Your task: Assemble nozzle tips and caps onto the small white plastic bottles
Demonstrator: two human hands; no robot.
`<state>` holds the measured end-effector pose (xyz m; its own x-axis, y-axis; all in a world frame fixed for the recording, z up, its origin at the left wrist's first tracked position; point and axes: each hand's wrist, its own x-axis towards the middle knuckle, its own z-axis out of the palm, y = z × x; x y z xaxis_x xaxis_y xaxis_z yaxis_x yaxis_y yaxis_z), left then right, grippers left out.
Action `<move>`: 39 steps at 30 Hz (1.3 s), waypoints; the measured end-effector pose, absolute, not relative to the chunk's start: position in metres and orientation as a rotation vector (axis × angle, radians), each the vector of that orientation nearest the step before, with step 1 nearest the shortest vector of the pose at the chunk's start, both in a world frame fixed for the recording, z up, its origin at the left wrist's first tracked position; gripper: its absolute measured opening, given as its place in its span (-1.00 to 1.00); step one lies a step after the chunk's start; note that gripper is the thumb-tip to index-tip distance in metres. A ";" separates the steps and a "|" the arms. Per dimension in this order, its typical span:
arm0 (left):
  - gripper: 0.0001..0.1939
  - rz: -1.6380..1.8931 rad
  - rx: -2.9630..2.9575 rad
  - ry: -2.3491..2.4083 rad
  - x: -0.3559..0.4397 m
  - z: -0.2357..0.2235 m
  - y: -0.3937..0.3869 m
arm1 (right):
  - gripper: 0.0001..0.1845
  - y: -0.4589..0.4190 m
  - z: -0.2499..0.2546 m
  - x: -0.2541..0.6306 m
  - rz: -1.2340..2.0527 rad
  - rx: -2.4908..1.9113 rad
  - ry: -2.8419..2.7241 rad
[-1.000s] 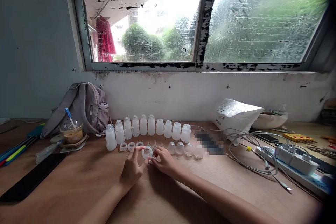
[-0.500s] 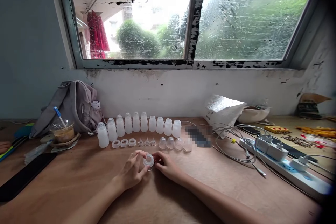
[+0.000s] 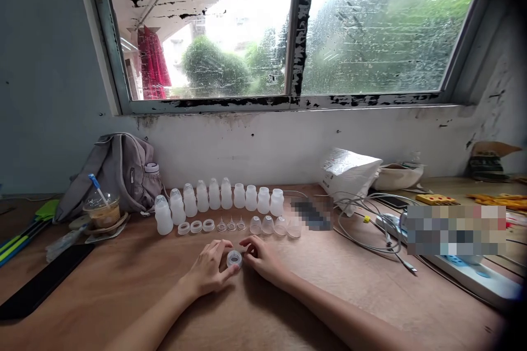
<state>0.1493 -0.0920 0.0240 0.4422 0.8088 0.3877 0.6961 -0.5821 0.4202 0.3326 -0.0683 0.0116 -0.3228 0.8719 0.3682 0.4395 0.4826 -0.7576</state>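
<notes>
Left hand (image 3: 209,270), right hand (image 3: 263,260) and both forearms (image 3: 325,300) are bare.

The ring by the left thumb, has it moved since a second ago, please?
Yes, the ring has moved toward the person, away from the bottles.

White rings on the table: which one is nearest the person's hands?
The single ring between the left hand and the right hand. It sits alone, closer to the camera, whereas the other three rings line up in front of the bottles.

Counter (image 3: 135,263): far, bottles (image 3: 214,197); before them, left to right, rings (image 3: 196,230), teats (image 3: 231,227), caps (image 3: 268,225) (power strip (image 3: 489,283) right); nearer, one ring (image 3: 231,263) between left fingers (image 3: 218,244) and right fingers (image 3: 250,241).
</notes>
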 end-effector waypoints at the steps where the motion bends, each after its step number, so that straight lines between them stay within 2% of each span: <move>1: -0.69 0.866 2.476 1.319 0.150 0.024 -0.091 | -0.69 -0.069 0.012 0.333 0.690 -1.082 -1.947; 6: -0.82 0.913 2.429 1.327 0.156 0.022 -0.085 | -0.60 -0.070 0.008 0.333 0.646 -1.040 -2.000; 11: -0.84 0.971 2.303 1.397 0.169 0.022 -0.073 | -0.74 -0.070 0.008 0.335 0.599 -0.980 -1.998; 17: -0.86 1.108 1.983 1.272 0.192 0.018 -0.058 | -0.69 -0.066 0.009 0.341 0.654 -0.963 -1.873; 24: -0.74 1.187 1.711 1.156 0.193 0.010 -0.066 | -0.98 -0.065 0.006 0.339 0.655 -1.003 -1.833; 28: -0.71 1.282 1.762 1.225 0.189 0.021 -0.079 | -0.89 -0.064 0.006 0.339 0.593 -1.031 -1.805; 39: -0.85 1.190 2.097 1.021 0.191 0.019 -0.081 | -0.85 -0.064 0.004 0.339 0.577 -0.968 -1.840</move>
<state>0.1908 -0.0812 0.0193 0.3307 0.8097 0.4849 0.3557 -0.5828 0.7306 0.3390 -0.0637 0.0036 -0.2411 0.8172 0.5235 0.3720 0.5760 -0.7279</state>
